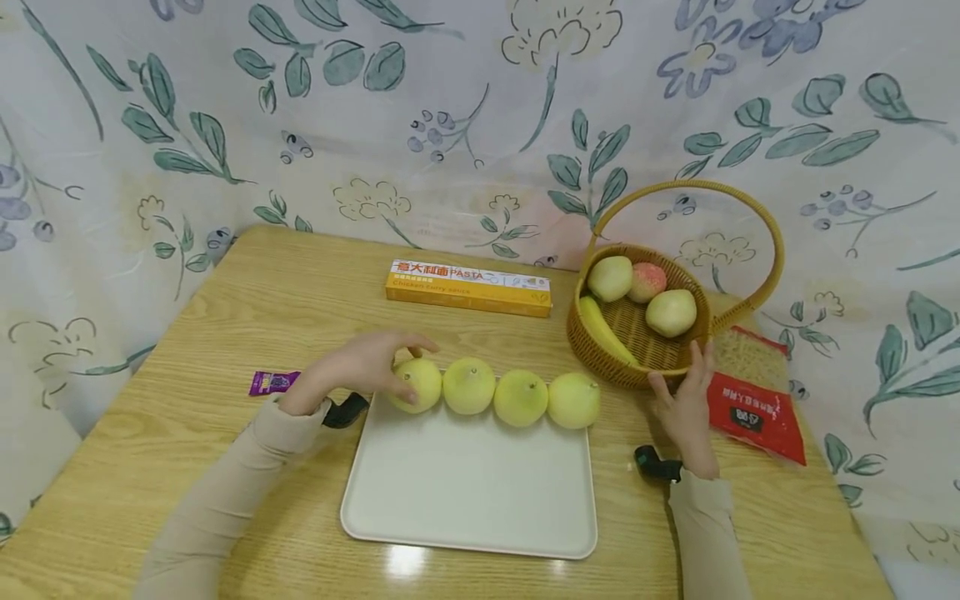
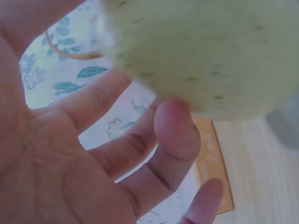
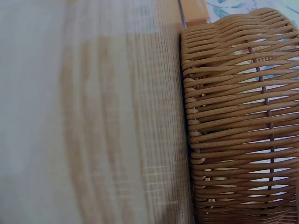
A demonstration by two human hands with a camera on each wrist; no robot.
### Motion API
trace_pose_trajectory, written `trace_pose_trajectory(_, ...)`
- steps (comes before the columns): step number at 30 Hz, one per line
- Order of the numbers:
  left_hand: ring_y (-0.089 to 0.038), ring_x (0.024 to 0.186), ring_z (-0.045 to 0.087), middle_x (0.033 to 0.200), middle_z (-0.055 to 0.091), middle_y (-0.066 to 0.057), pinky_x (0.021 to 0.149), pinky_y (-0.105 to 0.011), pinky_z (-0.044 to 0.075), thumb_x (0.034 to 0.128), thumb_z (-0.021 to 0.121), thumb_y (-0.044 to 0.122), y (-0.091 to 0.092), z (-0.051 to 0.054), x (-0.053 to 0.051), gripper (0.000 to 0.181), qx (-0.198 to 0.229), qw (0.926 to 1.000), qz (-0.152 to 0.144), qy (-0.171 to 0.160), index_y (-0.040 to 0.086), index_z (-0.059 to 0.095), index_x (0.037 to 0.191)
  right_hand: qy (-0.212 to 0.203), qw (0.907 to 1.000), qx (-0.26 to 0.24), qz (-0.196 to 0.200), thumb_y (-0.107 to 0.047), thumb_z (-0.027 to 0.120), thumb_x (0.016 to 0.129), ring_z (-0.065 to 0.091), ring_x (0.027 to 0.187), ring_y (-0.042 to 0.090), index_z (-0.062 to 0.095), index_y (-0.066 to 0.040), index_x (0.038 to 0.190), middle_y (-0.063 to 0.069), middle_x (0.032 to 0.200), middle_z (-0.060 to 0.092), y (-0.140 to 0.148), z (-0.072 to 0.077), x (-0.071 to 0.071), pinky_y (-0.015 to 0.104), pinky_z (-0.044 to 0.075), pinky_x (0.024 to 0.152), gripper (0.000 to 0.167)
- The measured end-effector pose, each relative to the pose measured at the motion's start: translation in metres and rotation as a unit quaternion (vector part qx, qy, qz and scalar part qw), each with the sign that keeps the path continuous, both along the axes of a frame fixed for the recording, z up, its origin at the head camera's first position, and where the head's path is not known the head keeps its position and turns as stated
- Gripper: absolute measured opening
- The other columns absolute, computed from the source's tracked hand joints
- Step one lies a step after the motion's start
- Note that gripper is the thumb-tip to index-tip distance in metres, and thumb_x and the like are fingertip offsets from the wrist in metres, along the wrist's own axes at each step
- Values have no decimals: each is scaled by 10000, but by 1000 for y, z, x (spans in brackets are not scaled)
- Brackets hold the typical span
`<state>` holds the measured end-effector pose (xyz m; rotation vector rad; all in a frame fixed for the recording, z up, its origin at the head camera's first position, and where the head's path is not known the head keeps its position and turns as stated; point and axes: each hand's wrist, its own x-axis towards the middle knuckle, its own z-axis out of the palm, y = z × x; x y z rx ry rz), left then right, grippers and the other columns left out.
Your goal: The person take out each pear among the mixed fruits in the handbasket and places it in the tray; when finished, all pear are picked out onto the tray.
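Note:
Four round yellow-green pears stand side by side along the far edge of a white tray. My left hand curls its thumb and fingers around the leftmost pear. Up close in the left wrist view, that pear has speckled skin and my fingertips touch its underside. My right hand is at the near right rim of a wicker basket, fingers extended and thumb apart. Inside the basket are two pale pears, a reddish peach and a banana. The right wrist view shows the basket's woven side but not the hand.
A yellow pasta box lies behind the tray. Right of the basket is a red bag of pasta, partly under its handle side. A small purple packet lies left of the tray. Floral cloth hangs behind the wooden table.

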<state>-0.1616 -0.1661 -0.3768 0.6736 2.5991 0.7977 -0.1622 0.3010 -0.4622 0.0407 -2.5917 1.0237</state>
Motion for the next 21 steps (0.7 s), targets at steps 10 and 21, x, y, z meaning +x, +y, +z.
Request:
trace_pose_trajectory(10, -393, 1218, 497, 1413, 511, -139, 989, -544, 438, 864, 728, 242, 9, 17, -6, 588, 1031, 9943, 65, 281, 98, 507, 1388, -197, 9998, -29, -42, -460, 471, 987, 132, 1438, 513, 46, -6, 1536, 209, 1610, -111, -1, 2, 1, 693, 390, 817, 829)
trace_pose_trajectory(21, -255, 1289, 498, 1418, 507, -68, 1066, -427, 431, 928, 655, 188, 55, 41, -33, 460, 2210, 9749, -141, -210, 112, 517, 1360, -259, 9996, -17, -59, -446, 476, 989, 129, 1443, 505, 45, -3, 1534, 202, 1611, -117, -1, 4, 2, 694, 383, 842, 824)
